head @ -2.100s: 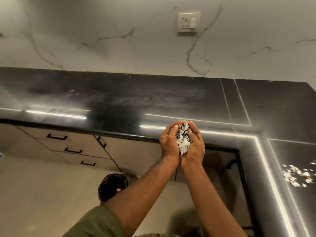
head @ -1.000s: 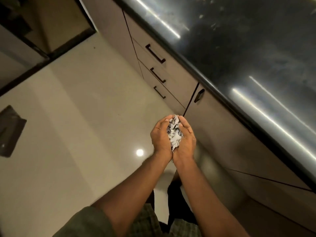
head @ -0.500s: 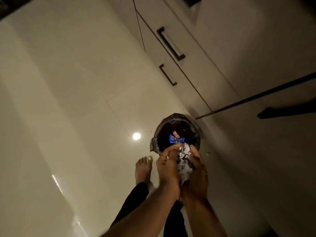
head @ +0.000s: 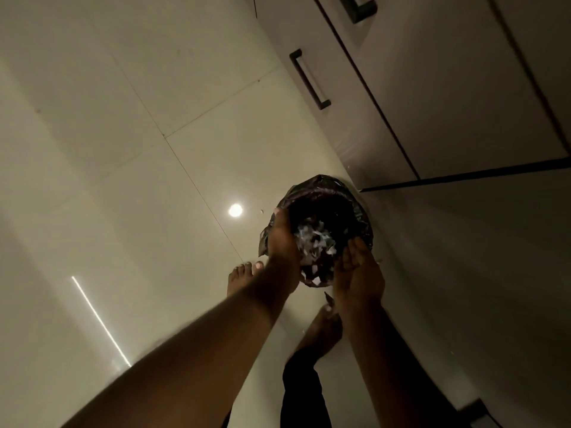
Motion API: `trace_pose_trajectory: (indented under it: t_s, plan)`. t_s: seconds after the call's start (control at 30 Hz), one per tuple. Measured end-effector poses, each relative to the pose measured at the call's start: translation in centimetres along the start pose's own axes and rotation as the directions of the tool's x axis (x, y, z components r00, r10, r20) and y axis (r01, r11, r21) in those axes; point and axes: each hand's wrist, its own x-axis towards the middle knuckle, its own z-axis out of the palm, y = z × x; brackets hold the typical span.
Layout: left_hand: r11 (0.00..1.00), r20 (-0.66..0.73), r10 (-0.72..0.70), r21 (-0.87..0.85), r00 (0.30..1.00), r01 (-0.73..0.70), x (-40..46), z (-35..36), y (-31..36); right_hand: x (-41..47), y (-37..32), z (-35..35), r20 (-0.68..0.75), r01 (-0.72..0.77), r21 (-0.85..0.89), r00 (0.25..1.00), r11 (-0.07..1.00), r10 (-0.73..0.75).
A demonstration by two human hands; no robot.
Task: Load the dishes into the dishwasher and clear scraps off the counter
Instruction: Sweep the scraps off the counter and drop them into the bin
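A small bin lined with a black bag (head: 355, 208) stands on the floor beside the cabinets. White paper scraps (head: 312, 239) tumble into it between my hands. My left hand (head: 282, 239) is over the bin's left rim, palm turned inward with fingers loose. My right hand (head: 355, 273) is at the near right rim, palm open towards the bin. The hands have parted and neither holds anything. The counter and the dishwasher are out of view.
Beige cabinet drawers with black bar handles (head: 309, 78) run along the upper right. My bare feet (head: 244, 276) stand on the glossy tiled floor (head: 123, 149) just short of the bin. A few small scraps lie on the floor near the bin.
I turned from the counter and bent down to the bin with the scraps cupped in both hands. The hands have now spread apart and the scraps are falling into the bin.
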Motion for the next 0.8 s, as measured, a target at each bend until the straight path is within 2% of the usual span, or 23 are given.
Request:
trace_pose_trajectory:
  t_s: [0.07,0.37,0.5,0.6,0.7,0.8]
  plan:
    - [0.999,0.005,-0.025,0.039,1.0,0.025,0.2,-1.5,0.3,-0.9,-0.5,0.2,-0.032,0.017,-0.087,0.999,0.996,-0.02]
    - [0.999,0.074,0.007,0.04,0.997,-0.01,-5.7,-1.4,1.2,-7.4,-0.9,1.7,-0.003,0.006,-0.003,1.0,1.0,-0.006]
    - [0.998,0.073,-0.048,0.046,0.996,0.044,-9.3,-1.0,1.0,-11.0,-1.6,2.9,0.163,-0.021,0.071,0.987,0.997,0.009]
    - [0.989,0.134,-0.142,-0.012,0.981,0.145,-13.0,0.9,2.4,-14.3,-1.9,3.7,0.247,0.004,-0.041,0.969,0.999,0.006]
    - [0.999,0.169,-0.037,-0.029,0.985,0.042,-16.9,2.4,5.3,-17.1,-3.3,4.0,0.153,0.13,-0.149,0.982,0.98,-0.107]
    - [0.986,0.244,0.155,0.022,0.957,-0.165,-21.2,2.9,9.1,-20.3,-6.1,3.5,0.08,0.108,-0.196,0.992,0.975,-0.094]
